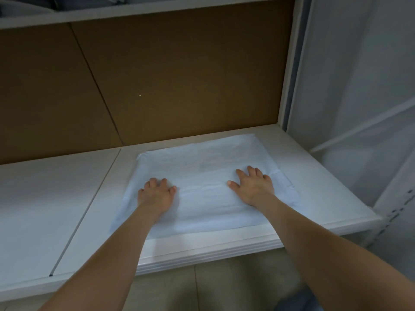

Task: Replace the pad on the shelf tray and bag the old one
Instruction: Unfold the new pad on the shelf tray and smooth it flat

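Pressing down on a pale blue pad (206, 180), a person's left hand (157, 193) and right hand (252, 187) lie palm-down on it, fingers spread, gripping nothing. It lies flat on the white shelf tray (224, 245), toward the right end, before a brown back panel (157, 81). Thin, soft and probably very light, the sheet would best be pinched at a corner or edge; it may crumple.
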`<state>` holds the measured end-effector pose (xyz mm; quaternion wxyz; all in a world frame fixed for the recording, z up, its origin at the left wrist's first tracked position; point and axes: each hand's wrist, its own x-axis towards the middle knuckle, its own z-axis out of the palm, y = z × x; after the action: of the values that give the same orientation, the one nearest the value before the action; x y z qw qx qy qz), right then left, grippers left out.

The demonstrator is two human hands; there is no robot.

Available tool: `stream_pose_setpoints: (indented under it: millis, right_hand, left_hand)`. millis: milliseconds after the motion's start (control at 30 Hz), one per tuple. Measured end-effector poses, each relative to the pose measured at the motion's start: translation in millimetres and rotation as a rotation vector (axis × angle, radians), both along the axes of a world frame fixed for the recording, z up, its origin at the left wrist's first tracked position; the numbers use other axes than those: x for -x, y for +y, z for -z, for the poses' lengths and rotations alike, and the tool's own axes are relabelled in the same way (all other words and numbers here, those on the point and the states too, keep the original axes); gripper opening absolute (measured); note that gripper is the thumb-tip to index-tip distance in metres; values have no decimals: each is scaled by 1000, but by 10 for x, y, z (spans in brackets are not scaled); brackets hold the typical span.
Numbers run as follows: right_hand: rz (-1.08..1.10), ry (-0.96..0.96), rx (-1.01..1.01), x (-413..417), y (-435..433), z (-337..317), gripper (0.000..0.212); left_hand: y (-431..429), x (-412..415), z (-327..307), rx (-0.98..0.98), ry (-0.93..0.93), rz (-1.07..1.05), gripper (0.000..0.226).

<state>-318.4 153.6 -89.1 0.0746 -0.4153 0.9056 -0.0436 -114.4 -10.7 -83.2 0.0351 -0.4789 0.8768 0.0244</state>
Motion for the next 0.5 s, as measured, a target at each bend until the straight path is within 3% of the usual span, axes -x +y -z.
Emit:
stream_pose_setpoints:
  millis: [233,500]
  right_hand:
    - [-79,11,4,289,-242,11,65]
    - [-75,-13,-54,359,-281,201,66]
  left_hand:
    - [295,948,11,-99,67,254,56]
    - [425,1142,231,-69,-12,281,55]
